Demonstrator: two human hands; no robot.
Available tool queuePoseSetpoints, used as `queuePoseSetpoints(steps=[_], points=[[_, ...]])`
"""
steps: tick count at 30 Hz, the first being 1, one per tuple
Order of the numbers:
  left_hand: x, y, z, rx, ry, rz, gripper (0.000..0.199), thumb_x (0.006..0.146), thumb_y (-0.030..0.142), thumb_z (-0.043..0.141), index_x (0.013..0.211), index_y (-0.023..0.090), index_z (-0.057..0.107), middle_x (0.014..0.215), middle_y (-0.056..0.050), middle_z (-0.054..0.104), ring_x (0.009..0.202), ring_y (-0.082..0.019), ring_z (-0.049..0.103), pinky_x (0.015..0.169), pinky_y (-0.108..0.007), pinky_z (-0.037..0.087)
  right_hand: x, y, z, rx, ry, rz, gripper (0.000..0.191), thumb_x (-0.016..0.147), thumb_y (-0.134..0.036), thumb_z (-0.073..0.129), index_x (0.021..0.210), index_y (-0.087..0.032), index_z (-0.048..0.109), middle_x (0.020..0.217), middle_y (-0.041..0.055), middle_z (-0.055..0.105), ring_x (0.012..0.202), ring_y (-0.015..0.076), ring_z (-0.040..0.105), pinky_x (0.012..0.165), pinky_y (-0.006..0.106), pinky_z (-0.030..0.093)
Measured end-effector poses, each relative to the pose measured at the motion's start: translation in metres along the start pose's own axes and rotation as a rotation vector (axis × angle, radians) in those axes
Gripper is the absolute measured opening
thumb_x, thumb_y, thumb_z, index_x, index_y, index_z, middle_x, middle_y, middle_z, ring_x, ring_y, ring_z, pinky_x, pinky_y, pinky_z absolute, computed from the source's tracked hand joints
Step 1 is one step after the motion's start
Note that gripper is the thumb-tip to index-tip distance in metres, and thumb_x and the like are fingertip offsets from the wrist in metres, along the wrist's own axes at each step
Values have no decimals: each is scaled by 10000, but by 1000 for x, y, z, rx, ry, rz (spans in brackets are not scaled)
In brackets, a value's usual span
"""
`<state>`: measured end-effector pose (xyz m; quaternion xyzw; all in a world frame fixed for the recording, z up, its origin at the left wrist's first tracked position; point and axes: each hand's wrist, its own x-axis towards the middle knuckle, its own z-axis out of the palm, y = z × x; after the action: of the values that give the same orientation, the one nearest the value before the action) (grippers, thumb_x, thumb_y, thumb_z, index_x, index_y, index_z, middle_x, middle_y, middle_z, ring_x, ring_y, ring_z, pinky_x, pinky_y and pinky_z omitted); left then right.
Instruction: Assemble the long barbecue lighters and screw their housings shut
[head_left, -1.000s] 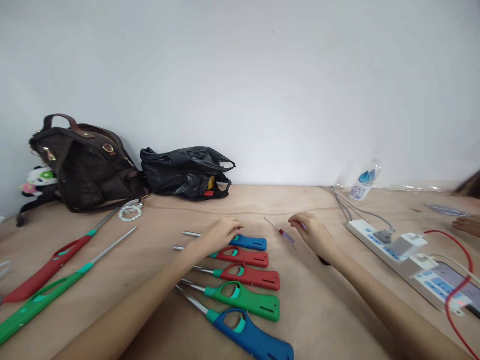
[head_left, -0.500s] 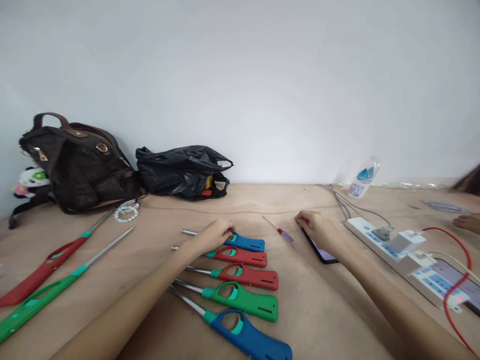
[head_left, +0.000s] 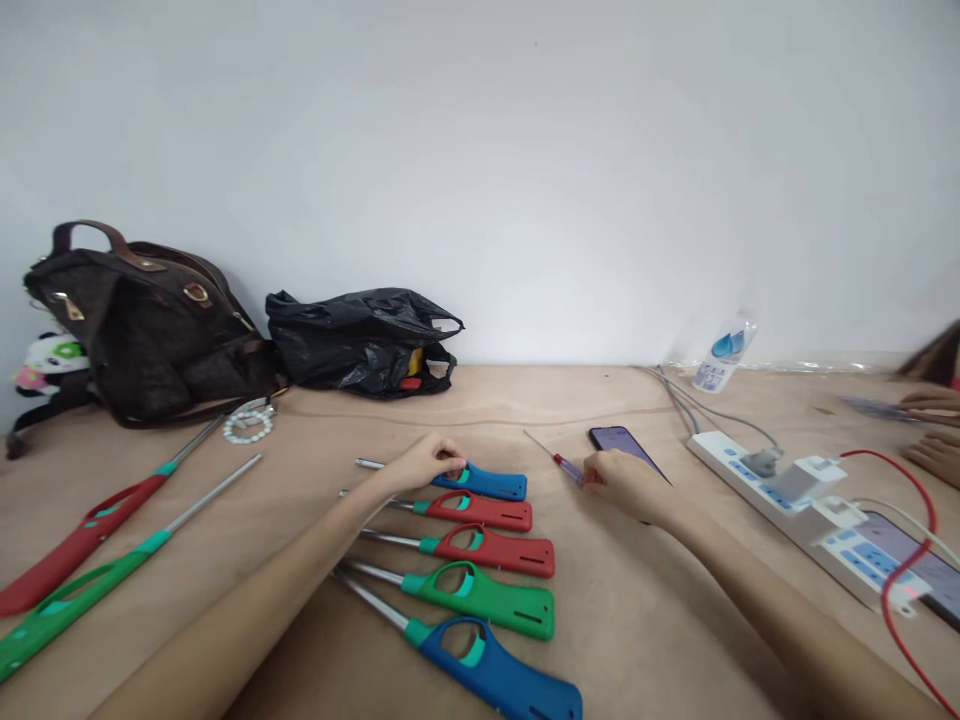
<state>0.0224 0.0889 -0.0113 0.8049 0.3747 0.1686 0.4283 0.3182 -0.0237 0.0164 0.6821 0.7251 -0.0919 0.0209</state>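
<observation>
My left hand [head_left: 427, 465] has its fingers closed on the teal neck of the farthest blue gas lighter [head_left: 495, 485], which lies flat on the table. Below it, in a row with handles to the right, are two red lighters [head_left: 499, 552], a green lighter [head_left: 517, 608] and a nearer blue lighter [head_left: 517, 680]. Pinched fingers of my right hand [head_left: 622, 482] are at the handle end of a small screwdriver [head_left: 567, 467] with a red and purple handle, its thin shaft pointing away to the left. The hand partly covers a phone [head_left: 622, 440] lying behind it.
At left lie a long red lighter [head_left: 97, 535], a long green lighter [head_left: 90, 600] and a beaded bracelet [head_left: 247, 425]. A brown bag [head_left: 165, 330] and black plastic bag [head_left: 352, 340] stand by the wall. Rightward are a bottle [head_left: 724, 355], power strip [head_left: 795, 515] and another person's hands [head_left: 937, 450].
My right hand has moved left and nearer, from the phone's far edge to the screwdriver handle. My left hand stays at the far blue lighter. More of the other person's hands shows.
</observation>
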Motion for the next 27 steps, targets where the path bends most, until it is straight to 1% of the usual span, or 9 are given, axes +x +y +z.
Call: queuePoseSetpoints(steps=[4,7,12,17,20,22,24,27], points=[[1,-3,2,-41,46,6,261,702,353,630,701,99,691,627,-43,657,622,-163,564,584,-235,411,0,-9,3,-90,46,42,139,825,-162,537,821,-151,675,885,115,697,824,252,651,585,279,311],[0,-2,2,-67,58,5,255,689,346,648,726,99,699,641,-48,671,624,-164,575,579,-233,421,2,-12,9,-120,70,63,134,833,-183,546,829,-148,675,910,121,697,852,257,654,589,275,327],[-1,0,2,-90,68,6,241,692,335,654,715,100,699,622,-50,674,604,-158,574,561,-226,423,5,-13,15,-165,86,87,155,848,-156,522,862,-130,674,941,153,692,871,265,661,608,275,362],[0,-1,4,-92,64,9,247,701,344,651,672,101,686,593,-46,660,573,-147,560,553,-224,420,4,-14,18,-162,91,58,198,867,-111,470,865,-121,668,935,166,692,914,263,656,649,275,385],[0,-1,2,-86,49,13,274,706,371,649,671,101,683,602,-50,661,578,-150,561,560,-227,423,3,-11,17,-151,78,47,225,871,-92,435,848,-122,657,919,163,692,895,258,656,632,273,372],[-1,0,1,-74,25,16,293,710,388,642,667,101,686,609,-53,662,580,-153,561,565,-230,424,1,-8,14,-103,80,32,224,863,-89,428,797,-136,636,873,144,686,837,243,651,613,272,355],[-2,2,0,-52,9,17,301,714,392,631,644,104,683,597,-48,654,574,-153,555,564,-231,418,0,-5,11,13,92,-20,195,849,-106,445,739,-157,596,790,101,663,748,216,624,591,269,335],[-2,2,2,-2,32,20,283,715,374,620,659,107,694,627,-45,665,603,-162,560,581,-235,414,1,-5,11,355,113,-161,117,831,-168,486,726,-182,534,699,26,597,646,166,549,567,256,328]])
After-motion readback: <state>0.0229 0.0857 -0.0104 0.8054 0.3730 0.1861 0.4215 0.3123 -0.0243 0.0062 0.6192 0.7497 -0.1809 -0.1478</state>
